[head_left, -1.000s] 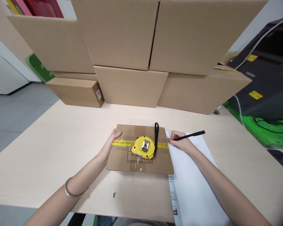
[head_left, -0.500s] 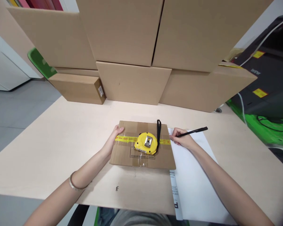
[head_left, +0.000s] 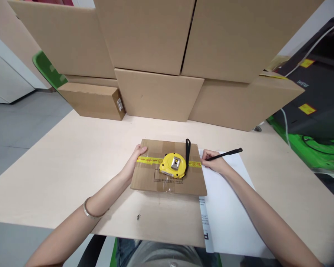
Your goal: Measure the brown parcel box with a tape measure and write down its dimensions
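Note:
A small taped cardboard box (head_left: 144,180) sits in front of me, a band of yellow printed tape across its top. My left hand (head_left: 136,157) grips its left side, the thumb on the top edge and the other fingers hidden behind. On the box lies a yellow tape measure (head_left: 167,164) with a metal clip and a black wrist strap (head_left: 187,150). Beyond the right edge, my right hand (head_left: 213,162) is closed around a black pen (head_left: 229,152), its tip down near the box's side. That hand rests on white paper (head_left: 231,211), partly covered by the box and forearm.
Large cardboard boxes (head_left: 158,94) stand like a wall along the back of the pale table (head_left: 58,159). A smaller carton (head_left: 91,102) is at the back left. To the right is a dark machine (head_left: 320,89) with yellow labels and a cable, above a green surface (head_left: 323,152).
The whole view has shifted slightly, so the box and hands appear a little higher. Both hands keep their holds; the pen's angle barely differs.

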`<act>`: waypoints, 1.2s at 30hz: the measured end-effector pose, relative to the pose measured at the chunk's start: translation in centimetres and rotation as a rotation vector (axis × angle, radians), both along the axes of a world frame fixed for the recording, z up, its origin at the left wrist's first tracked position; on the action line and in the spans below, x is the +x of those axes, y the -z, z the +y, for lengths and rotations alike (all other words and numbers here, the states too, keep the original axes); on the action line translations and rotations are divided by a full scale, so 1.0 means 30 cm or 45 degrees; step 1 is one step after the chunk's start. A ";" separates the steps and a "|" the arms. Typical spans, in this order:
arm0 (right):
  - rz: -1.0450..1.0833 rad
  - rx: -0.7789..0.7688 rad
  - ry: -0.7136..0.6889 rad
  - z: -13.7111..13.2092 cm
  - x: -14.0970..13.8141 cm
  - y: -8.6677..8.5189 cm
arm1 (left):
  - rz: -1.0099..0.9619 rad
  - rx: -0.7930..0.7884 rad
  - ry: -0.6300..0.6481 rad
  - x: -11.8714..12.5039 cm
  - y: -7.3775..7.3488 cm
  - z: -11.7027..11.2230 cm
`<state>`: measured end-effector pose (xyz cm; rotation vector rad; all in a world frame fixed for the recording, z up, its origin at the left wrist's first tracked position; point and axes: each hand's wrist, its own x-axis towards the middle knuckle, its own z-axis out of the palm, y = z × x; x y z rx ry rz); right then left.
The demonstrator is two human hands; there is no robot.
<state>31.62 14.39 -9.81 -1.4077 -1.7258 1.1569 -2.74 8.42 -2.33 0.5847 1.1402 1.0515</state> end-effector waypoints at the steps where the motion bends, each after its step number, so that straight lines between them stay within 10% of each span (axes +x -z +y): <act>1: -0.001 0.006 0.006 0.001 0.001 0.001 | -0.004 0.011 0.000 0.000 0.000 -0.001; 36: 0.018 -0.046 0.074 0.001 -0.002 -0.006 | -0.049 0.097 -0.028 -0.006 0.016 0.002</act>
